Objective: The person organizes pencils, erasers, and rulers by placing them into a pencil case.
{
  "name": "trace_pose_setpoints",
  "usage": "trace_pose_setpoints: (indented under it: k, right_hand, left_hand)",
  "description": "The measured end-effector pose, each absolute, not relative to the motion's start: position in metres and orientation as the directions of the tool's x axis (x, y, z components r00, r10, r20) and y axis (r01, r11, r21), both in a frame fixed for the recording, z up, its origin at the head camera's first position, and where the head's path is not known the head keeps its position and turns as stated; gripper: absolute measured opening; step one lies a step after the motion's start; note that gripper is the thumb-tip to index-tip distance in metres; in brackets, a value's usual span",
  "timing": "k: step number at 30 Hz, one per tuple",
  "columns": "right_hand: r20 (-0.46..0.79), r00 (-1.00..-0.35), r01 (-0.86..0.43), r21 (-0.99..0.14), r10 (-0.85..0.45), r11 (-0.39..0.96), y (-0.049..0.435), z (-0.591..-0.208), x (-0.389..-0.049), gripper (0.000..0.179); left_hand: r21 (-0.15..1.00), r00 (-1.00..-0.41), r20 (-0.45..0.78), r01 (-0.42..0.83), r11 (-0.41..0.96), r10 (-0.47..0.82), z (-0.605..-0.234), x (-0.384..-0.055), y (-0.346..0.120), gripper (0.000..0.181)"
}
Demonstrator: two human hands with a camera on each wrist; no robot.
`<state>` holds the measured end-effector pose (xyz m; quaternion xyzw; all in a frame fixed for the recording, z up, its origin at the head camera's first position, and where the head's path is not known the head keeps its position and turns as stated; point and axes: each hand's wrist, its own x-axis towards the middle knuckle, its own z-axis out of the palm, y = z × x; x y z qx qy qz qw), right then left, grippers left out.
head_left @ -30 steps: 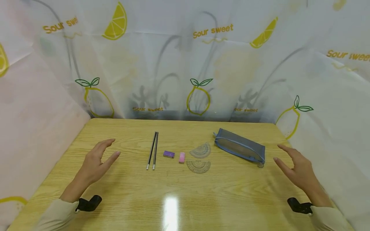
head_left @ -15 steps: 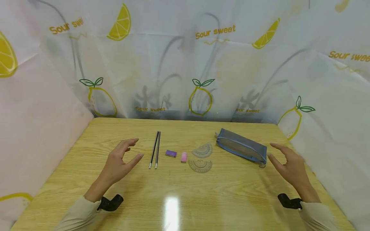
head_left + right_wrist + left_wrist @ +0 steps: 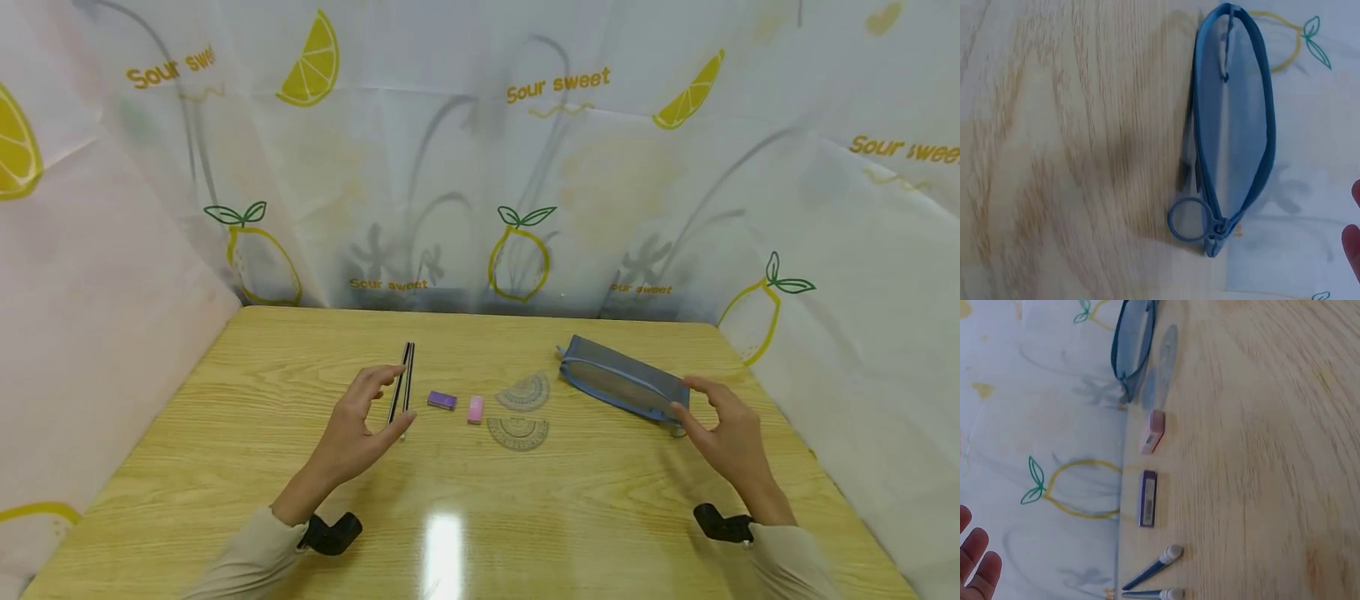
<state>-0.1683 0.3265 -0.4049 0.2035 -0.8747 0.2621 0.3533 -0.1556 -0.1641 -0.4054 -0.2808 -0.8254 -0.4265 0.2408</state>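
My left hand [image 3: 354, 429] hovers in front of two dark pencils [image 3: 408, 371], thumb and fingers apart and holding nothing. It partly covers the pencils in the head view; their white ends show in the left wrist view. A blue-grey mesh pencil case [image 3: 622, 377] lies at the right. By its near right corner is my right hand [image 3: 729, 429], its fingers parted; whether they touch the case is unclear. The right wrist view shows the case's zip pull ring [image 3: 1189, 219]. Between the hands lie a purple eraser [image 3: 442, 401], a pink eraser [image 3: 476, 410] and two clear protractors [image 3: 518, 433].
The wooden table [image 3: 540, 517] ends at the back against a white lemon-printed sheet [image 3: 450, 167], which also hangs along both sides. A bright light reflection [image 3: 443, 550] lies on the front of the tabletop.
My left hand has moved right, from the table's left side to the pencils. My right hand has moved left to the pencil case's end. The things on the table have stayed put.
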Motion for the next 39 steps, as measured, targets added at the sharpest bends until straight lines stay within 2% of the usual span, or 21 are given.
trace_pose_setpoints:
  k: [10,19,28,39]
  right_hand:
    - [0.677,-0.721,-0.498,-0.36,-0.146,0.789,0.323,-0.417,-0.173,0.041]
    - [0.631,-0.758,-0.483,-0.369,-0.168,0.794,0.33,-0.421,-0.177,0.04]
    - [0.591,-0.791,-0.452,-0.394,-0.156,0.8,0.334,-0.427,-0.179,0.033]
    - [0.574,-0.789,-0.449,-0.294,-0.219,0.844,0.335,-0.429,-0.183,0.035]
  left_hand:
    - [0.543,-0.674,0.673,0.729,0.416,0.303,-0.418,-0.163,-0.131,0.045]
    - [0.619,-0.729,0.568,0.684,0.385,0.382,-0.423,-0.166,-0.106,0.039]
    - [0.65,-0.735,0.47,0.663,0.371,0.488,-0.43,-0.172,-0.083,0.044]
    - [0.676,-0.75,0.395,0.628,0.385,0.53,-0.432,-0.179,-0.064,0.041]
